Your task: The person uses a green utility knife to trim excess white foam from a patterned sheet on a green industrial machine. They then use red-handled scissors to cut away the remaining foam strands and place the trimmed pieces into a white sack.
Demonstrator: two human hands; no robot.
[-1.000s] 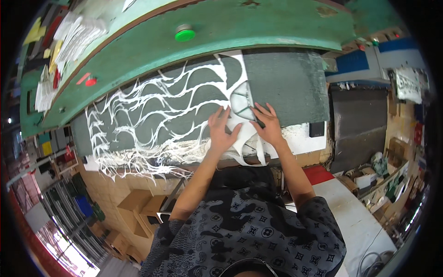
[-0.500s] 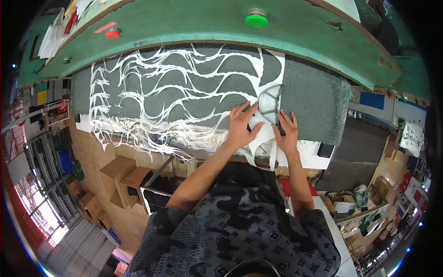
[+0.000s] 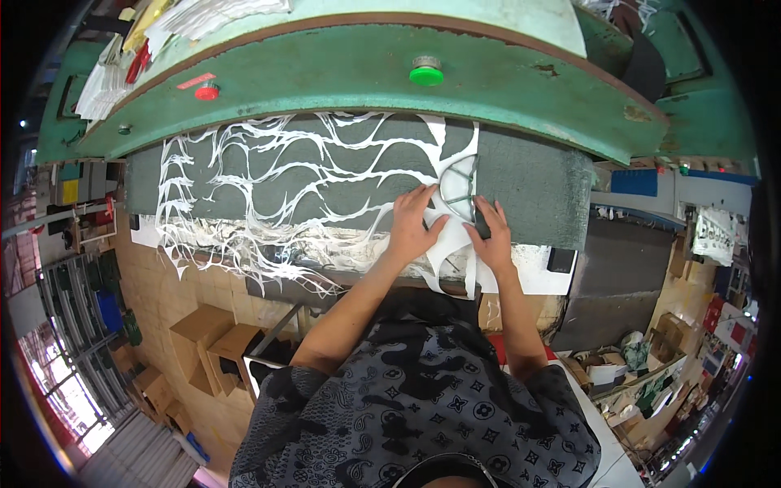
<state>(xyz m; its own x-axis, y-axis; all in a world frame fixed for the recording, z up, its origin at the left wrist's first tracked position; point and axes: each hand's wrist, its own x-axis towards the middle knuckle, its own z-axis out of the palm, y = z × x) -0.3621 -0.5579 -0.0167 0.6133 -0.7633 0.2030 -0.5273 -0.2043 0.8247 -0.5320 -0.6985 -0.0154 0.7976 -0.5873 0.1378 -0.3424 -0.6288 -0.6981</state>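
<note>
A half-round cutting die (image 3: 458, 189) with thin green edges and crossbars lies at the right end of a white sheet (image 3: 446, 248). To its left the sheet is a web of thin, torn-looking strips with curved openings. My left hand (image 3: 413, 228) rests on the sheet with outstretched fingers, their tips by the die's left edge. At the die's lower right, my right hand (image 3: 492, 236) has thumb and fingers about its dark edge. Both palms face down and hide part of the die's near side. Under the sheet is a dark grey cutting board (image 3: 533, 179).
A green machine beam (image 3: 325, 69) crosses above the board, bearing a red button (image 3: 207, 90) and a green button (image 3: 426, 71). Strips hang over the board's near edge. Cardboard boxes (image 3: 199, 337) stand on the floor at left. A dark table (image 3: 614, 268) stands at right.
The whole view has shifted, showing more of the beam's top. Both hands keep nearly the same place beside the die, which lies where it was on the sheet.
</note>
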